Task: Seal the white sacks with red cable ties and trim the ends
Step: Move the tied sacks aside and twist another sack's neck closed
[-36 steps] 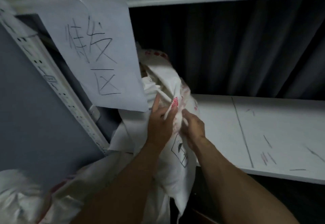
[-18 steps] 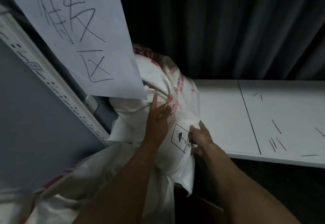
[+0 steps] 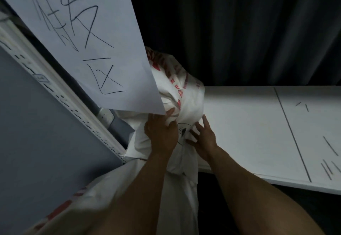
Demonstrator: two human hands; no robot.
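Two hands are set on the white sack (image 3: 184, 94) (no tie seen), heaped beyond them on the shelf (image 3: 239, 124): it is gripped by the left hand (image 3: 160, 133), touched by the spread right hand (image 3: 203, 138).

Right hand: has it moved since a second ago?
Yes. Against the white table, the right hand has dropped toward its near edge, grip released, fingers spread on the white sack.
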